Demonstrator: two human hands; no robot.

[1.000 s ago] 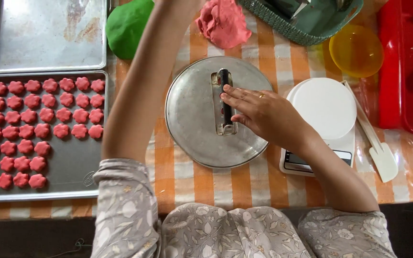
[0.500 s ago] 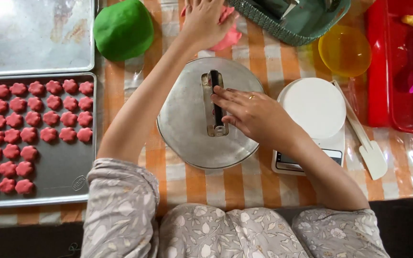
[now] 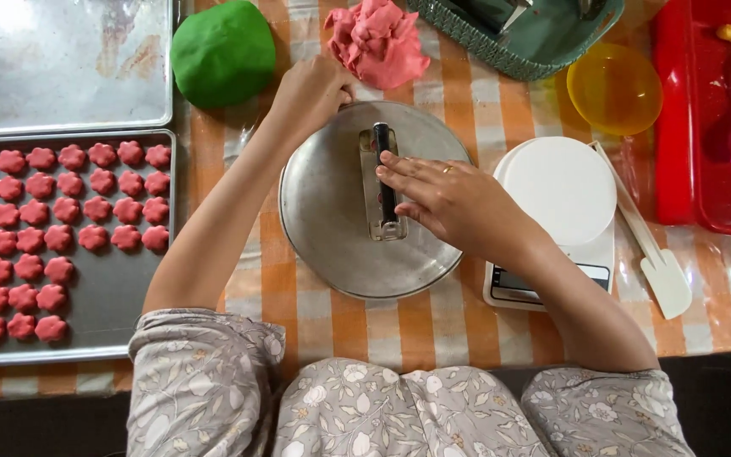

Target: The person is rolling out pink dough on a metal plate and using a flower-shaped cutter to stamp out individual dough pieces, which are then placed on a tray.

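Sleeves (image 3: 213, 381) of a floral garment are filling the near edge of the view, both forearms reaching away over a checked cloth (image 3: 433, 326).

Right hand (image 3: 450, 199) is lying across a round metal plate (image 3: 332, 254), palm down. Its fingers (image 3: 399, 173) are extended, close together, and resting on a metal press (image 3: 382, 182) that is lying flat on the plate. Nothing is clamped; the fingertips are only pressing or steadying. The press's long axis is running near to far, and the fingers are crossing it from the right.

Scale (image 3: 556, 211), white with a round top, is sitting just right of the plate, under the right wrist. A pale spatula (image 3: 649, 254) is lying beside it.

Tray (image 3: 103, 296) at the left is carrying rows of pink flower-shaped pieces (image 3: 61, 207), well apart from both hands.

Left hand (image 3: 310, 93) is sitting at the plate's far rim, fingers curled under; whether they are pinching anything cannot be told. Pink dough (image 3: 378, 42) is lying just beyond it, up and to the right of the knuckles, near but seemingly not touching. The left hand is far nearer to it than the right.

Green dough ball (image 3: 223, 52) is sitting left of the left hand. An empty tray (image 3: 69, 68) is lying beyond the filled one. Farther right, a green basket (image 3: 535, 51), a yellow bowl (image 3: 615, 89) and a red bin (image 3: 674, 127) are lining the far side.
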